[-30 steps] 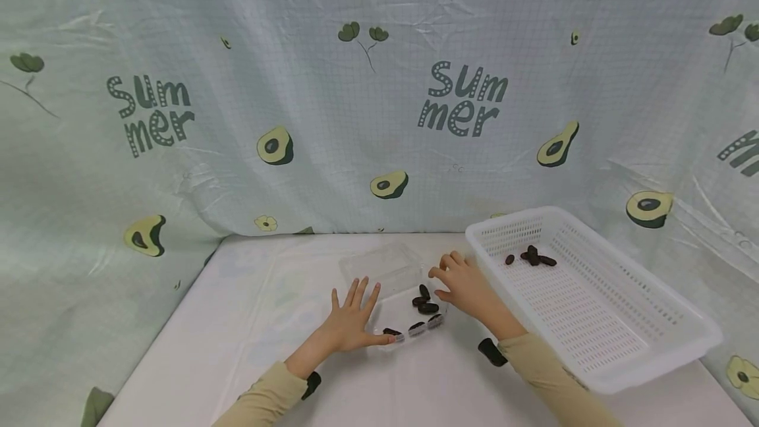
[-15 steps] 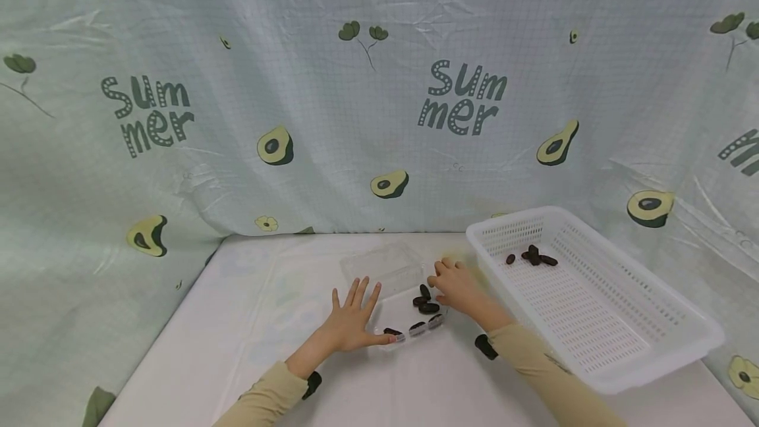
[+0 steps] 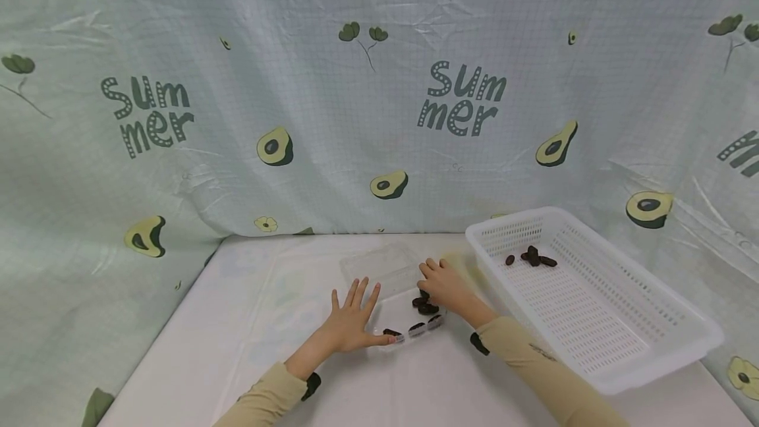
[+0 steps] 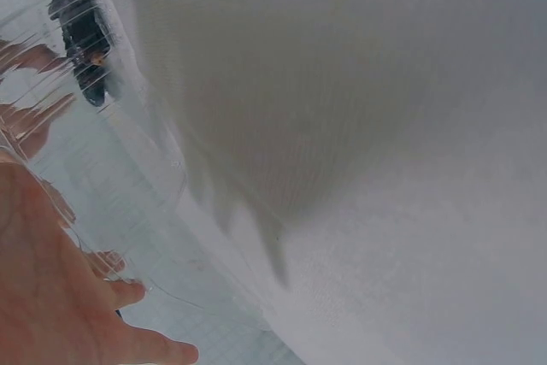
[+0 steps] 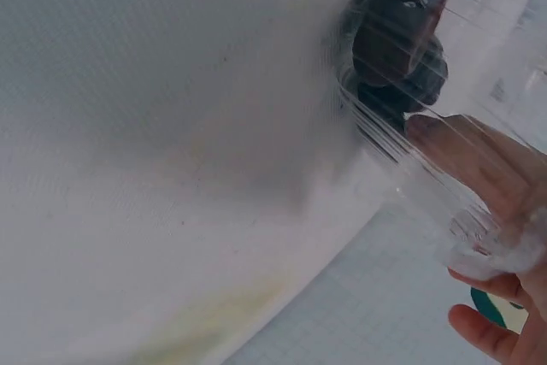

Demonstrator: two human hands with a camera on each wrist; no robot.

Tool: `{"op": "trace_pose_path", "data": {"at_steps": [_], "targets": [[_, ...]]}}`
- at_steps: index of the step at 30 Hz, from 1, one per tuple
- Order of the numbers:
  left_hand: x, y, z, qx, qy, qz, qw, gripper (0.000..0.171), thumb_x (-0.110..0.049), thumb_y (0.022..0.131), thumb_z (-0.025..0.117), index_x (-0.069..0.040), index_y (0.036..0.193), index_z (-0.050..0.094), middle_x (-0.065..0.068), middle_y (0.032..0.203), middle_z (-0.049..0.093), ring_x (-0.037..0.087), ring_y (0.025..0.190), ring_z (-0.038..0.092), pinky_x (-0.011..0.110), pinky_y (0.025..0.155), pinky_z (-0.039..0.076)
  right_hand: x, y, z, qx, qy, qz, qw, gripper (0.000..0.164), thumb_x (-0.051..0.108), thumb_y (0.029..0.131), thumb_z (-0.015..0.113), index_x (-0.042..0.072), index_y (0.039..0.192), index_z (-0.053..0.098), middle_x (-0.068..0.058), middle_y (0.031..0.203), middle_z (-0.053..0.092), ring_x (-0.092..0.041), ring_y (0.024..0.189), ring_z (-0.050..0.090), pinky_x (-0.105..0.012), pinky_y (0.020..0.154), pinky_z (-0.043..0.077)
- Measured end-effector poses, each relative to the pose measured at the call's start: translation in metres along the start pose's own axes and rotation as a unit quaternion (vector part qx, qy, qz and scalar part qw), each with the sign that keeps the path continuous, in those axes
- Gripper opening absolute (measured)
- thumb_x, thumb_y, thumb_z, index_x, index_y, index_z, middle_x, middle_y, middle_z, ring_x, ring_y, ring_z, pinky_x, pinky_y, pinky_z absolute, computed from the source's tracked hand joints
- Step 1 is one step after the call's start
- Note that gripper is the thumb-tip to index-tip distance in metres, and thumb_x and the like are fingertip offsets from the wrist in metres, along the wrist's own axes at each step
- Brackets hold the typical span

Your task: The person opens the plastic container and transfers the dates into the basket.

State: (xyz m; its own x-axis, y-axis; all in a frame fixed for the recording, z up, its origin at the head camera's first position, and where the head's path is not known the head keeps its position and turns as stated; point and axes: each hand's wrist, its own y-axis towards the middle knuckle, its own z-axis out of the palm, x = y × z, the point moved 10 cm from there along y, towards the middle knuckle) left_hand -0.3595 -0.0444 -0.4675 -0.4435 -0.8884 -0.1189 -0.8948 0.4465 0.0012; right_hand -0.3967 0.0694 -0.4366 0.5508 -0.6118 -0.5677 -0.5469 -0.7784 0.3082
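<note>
A clear plastic clamshell box (image 3: 388, 312) lies with its lid (image 3: 379, 265) folded back. Dark, wrinkled oblong fruits that look like dates (image 3: 428, 309) are bunched at its right side, several more along its near edge. My left hand (image 3: 350, 325) lies along the box's left side, fingers spread, thumb at the near corner. My right hand (image 3: 447, 290) reaches over the right wall. In the right wrist view one finger (image 5: 470, 156) shows through the clear wall, its tip right at the dates (image 5: 397, 40); the other fingertips stand apart from it.
A white perforated basket (image 3: 646, 295) stands to the right, with a few dark dates (image 3: 534, 256) at its far end. A patterned curtain (image 3: 332, 117) hangs behind the white table (image 3: 261, 321). Each wrist wears a black band.
My right hand has moved left from beside the box to over the dates at its right side, partly covering them. The left hand has stayed in place.
</note>
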Motion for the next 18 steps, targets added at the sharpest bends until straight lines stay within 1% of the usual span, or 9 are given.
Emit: {"op": "trace_pose_path", "data": {"at_steps": [5, 7, 12, 18], "targets": [[0.0004, 0.0003, -0.0002, -0.001, 0.004, 0.001, 1.0, 0.102, -0.076, 0.071, 0.042, -0.013, 0.145, 0.011, 0.017, 0.15, 0.007, 0.036, 0.138, 0.008, 0.069, 0.097, 0.012, 0.0027, 0.0053, 0.006, 0.014, -0.003, -0.004, 1.0, 0.025, 0.041, 0.059, 0.079, 0.026, 0.072, 0.065, 0.002, 0.083, 0.053, -0.016, 0.08, 0.044, -0.032, 0.069, 0.036], [0.0006, 0.0007, 0.0, -0.002, 0.005, 0.001, 1.0, 0.102, -0.076, 0.071, 0.042, -0.013, 0.145, 0.011, 0.017, 0.15, 0.007, 0.036, 0.138, 0.008, 0.069, 0.097, 0.012, 0.0031, 0.0063, 0.0066, 0.017, -0.01, -0.005, 1.0, 0.026, 0.042, 0.06, 0.079, 0.026, 0.074, 0.064, 0.002, 0.083, 0.053, -0.017, 0.081, 0.045, -0.033, 0.071, 0.037], [0.0003, 0.0006, 0.0001, -0.001, 0.0, 0.002, 1.0, 0.101, -0.076, 0.072, 0.043, -0.013, 0.145, 0.011, 0.017, 0.15, 0.007, 0.037, 0.137, 0.008, 0.069, 0.097, 0.012, 0.0047, 0.008, 0.0088, 0.018, -0.019, -0.007, 1.0, 0.027, 0.042, 0.063, 0.077, 0.027, 0.079, 0.062, 0.002, 0.084, 0.053, -0.017, 0.082, 0.045, -0.032, 0.069, 0.037], [0.0003, -0.0003, -0.0002, 0.001, -0.003, 0.001, 1.0, 0.102, -0.076, 0.071, 0.043, -0.013, 0.145, 0.011, 0.017, 0.15, 0.007, 0.037, 0.137, 0.008, 0.069, 0.097, 0.013, 0.004, 0.0091, 0.0118, 0.005, 0.0, 0.006, 1.0, 0.024, 0.037, 0.065, 0.077, 0.027, 0.079, 0.06, 0.002, 0.083, 0.053, -0.017, 0.081, 0.045, -0.031, 0.068, 0.037]]}}
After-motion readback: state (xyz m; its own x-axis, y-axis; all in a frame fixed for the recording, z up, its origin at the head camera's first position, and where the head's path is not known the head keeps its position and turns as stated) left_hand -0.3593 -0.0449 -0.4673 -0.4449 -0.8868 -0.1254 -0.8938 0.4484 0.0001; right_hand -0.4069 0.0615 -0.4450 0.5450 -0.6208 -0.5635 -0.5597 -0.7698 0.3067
